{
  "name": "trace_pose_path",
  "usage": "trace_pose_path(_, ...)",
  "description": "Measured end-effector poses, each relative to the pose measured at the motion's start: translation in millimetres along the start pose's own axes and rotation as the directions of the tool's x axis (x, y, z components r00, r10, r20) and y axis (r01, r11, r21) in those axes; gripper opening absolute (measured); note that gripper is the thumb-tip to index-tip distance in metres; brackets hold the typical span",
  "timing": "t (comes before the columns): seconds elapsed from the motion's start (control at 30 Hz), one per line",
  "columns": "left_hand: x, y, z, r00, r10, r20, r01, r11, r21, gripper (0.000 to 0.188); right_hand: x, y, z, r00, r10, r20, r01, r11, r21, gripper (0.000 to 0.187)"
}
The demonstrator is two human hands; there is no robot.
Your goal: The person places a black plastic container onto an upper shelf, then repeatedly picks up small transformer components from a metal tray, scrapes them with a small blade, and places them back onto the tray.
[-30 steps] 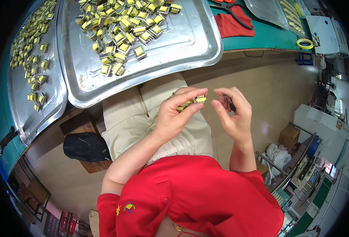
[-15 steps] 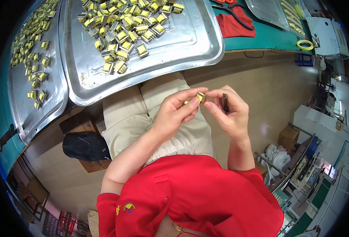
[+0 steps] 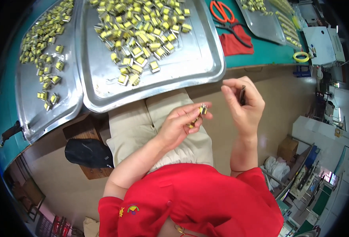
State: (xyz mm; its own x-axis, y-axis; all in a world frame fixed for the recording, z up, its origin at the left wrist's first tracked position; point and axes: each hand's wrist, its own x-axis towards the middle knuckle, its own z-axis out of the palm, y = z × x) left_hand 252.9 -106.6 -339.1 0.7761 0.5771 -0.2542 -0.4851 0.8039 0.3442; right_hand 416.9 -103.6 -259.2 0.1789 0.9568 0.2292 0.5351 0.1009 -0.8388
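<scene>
The left hand [image 3: 177, 125] pinches a small yellow-and-silver component [image 3: 203, 110] over the lap [image 3: 131, 134], short of the metal tray [image 3: 190, 65]'s near edge; its long axis is unclear. Apart, to its right and further forward, the right hand [image 3: 246, 114] curls around a slim dark tool [image 3: 242, 95]. Similar components [image 3: 141, 61] heap the tray on the green worktop [image 3: 267, 55], above a beige floor [image 3: 281, 98].

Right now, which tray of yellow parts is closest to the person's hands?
The big middle tray: its near rim comes closest to the left hand and right hand. The left tray and the tray past the red cloth are farther.
</scene>
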Motion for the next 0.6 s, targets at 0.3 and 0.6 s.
trace_pose_path(0.3, -5, -1, -6, 0.999, -0.028, -0.038, 0.025, 0.995, -0.094, 0.038, 84, 3, 39, 0.956, -0.273, 0.107, 0.293, 0.899, -0.325, 0.031)
trace_pose_path(0.6, -2, -1, -10, 0.999, -0.035, -0.016, 0.035, 0.999, -0.021, 0.028, 110, 9, 57, 0.936, -0.315, 0.159, 0.352, 0.826, -0.44, 0.023)
